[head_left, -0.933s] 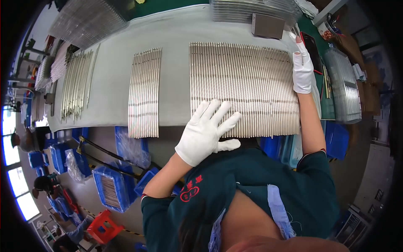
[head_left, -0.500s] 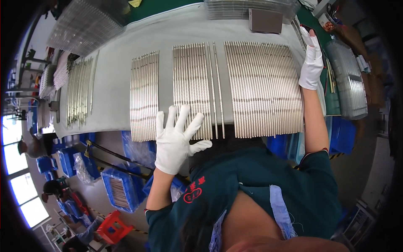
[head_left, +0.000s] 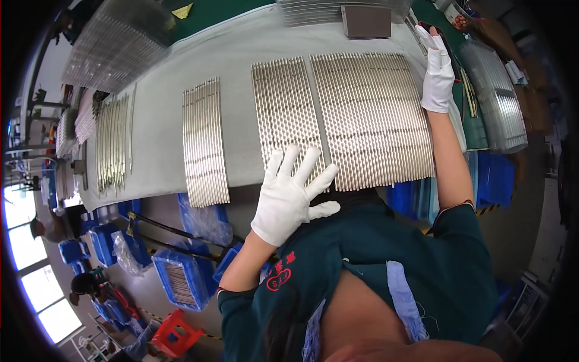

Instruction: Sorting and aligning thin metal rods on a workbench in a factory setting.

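- The left hand (head_left: 286,202), in a white glove, lies palm down with its fingers spread and released, clenched on nothing.
- Under and just beyond those fingers is the middle group of metal rods (head_left: 283,102), side by side on the cloth-covered bench (head_left: 154,151); the fingertips overlap the near ends.
- To the right of the left fingers, across a slim gap, lies the wide group of rods (head_left: 374,114).
- The right hand (head_left: 438,78), also gloved, is beside that group's right edge, fingers stretched away from the body and seemingly gripping nothing; I can't tell from here whether they touch the outermost rod.
- Well left of the left fingers is the narrow group of rods (head_left: 204,139), apart from the others.
- Beyond both hands' fingers a brown block (head_left: 366,22) sits near the back.
- As I judge it, flat, light, even pressure from the left fingers suits these rods best; pressing at the near ends alone could skew them or make one ride over another.
- The right fingers would serve well as a straight, steady fence, with rod ends kept level.
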`<state>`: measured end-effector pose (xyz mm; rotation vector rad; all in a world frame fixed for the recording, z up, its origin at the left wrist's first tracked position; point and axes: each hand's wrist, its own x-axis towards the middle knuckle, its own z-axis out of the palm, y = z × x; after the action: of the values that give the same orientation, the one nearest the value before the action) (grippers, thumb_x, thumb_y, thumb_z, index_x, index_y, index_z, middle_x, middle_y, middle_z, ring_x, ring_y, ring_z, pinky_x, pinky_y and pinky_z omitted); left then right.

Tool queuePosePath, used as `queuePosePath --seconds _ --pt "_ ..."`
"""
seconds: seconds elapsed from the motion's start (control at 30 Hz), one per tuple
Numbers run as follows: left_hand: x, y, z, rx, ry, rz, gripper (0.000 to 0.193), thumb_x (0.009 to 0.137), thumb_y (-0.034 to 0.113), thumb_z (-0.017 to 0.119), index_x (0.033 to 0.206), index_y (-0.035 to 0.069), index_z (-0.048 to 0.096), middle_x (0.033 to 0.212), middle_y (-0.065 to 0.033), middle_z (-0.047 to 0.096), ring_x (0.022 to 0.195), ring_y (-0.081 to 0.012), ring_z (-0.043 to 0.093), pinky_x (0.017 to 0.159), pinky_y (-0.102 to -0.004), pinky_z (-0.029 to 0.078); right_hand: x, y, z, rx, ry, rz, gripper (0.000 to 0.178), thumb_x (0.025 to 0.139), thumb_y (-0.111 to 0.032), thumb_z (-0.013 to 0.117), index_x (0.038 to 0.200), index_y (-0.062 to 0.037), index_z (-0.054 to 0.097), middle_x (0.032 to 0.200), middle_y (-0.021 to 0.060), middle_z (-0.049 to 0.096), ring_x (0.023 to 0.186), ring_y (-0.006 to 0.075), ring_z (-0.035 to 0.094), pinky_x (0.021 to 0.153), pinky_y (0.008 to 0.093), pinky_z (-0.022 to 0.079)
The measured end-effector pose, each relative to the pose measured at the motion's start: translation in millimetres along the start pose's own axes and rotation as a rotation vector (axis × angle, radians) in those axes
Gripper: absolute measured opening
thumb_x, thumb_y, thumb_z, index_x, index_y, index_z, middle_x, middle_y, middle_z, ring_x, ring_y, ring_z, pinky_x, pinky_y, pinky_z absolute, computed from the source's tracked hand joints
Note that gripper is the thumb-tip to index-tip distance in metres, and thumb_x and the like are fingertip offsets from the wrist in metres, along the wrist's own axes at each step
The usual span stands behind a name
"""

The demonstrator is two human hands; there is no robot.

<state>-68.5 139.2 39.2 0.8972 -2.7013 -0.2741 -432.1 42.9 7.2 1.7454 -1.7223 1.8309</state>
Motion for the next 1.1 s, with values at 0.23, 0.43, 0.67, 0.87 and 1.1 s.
queuePosePath --seconds 0.23,0.43,0.67,0.87,1.1 --pt "-31 -16 -9 0.204 -0.029 -0.180 0.064 0.075 0.061 0.072 0.128 0.025 0.066 0.138 -0.0141 0.053 0.124 -0.0416 0.047 0.102 -0.0661 0.035 1 5 -9 -0.068 -0.074 -0.024 0.046 0.111 -0.030 0.040 0.143 0.0005 0.053 0.142 0.0106 0.061 0.128 0.0214 0.059 0.109 0.0315 0.043" --pt "-62 -26 -22 0.321 -0.087 -0.387 0.081 0.075 0.058 0.076 0.139 0.012 0.055 0.145 -0.0215 0.048 0.132 -0.0427 0.045 0.111 -0.0655 0.028 0 19 -9 -0.014 0.019 0.053 0.045 0.110 -0.031 0.045 0.142 -0.0016 0.055 0.141 0.0076 0.062 0.125 0.0200 0.061 0.106 0.0297 0.046" --pt "-53 -28 -22 0.320 -0.054 -0.301 0.092 0.074 0.064 0.074 0.144 0.010 0.051 0.142 -0.0253 0.049 0.131 -0.0450 0.045 0.111 -0.0655 0.028 60 28 -47 -0.873 -0.119 0.211 0.084 0.085 -0.067 0.065 0.138 -0.0026 0.058 0.149 0.0159 0.053 0.132 0.0326 0.055 0.107 0.0442 0.046" --pt "-59 -32 -25 0.340 -0.025 -0.316 0.091 0.080 0.070 0.065 0.145 0.008 0.049 0.143 -0.0274 0.047 0.131 -0.0489 0.043 0.112 -0.0657 0.026 71 34 -56 -1.125 -0.594 0.585 0.098 0.076 -0.082 0.061 0.126 0.0020 0.063 0.129 0.0223 0.066 0.112 0.0379 0.067 0.094 0.0459 0.054" --pt "-64 -39 -27 0.359 0.017 -0.323 0.089 0.084 0.072 0.059 0.147 0.009 0.046 0.145 -0.0288 0.046 0.131 -0.0526 0.041 0.112 -0.0668 0.025 85 54 -50 -1.064 -0.657 0.761 0.105 0.071 -0.082 0.065 0.132 0.0032 0.061 0.129 0.0228 0.066 0.117 0.0369 0.065 0.098 0.0417 0.051"
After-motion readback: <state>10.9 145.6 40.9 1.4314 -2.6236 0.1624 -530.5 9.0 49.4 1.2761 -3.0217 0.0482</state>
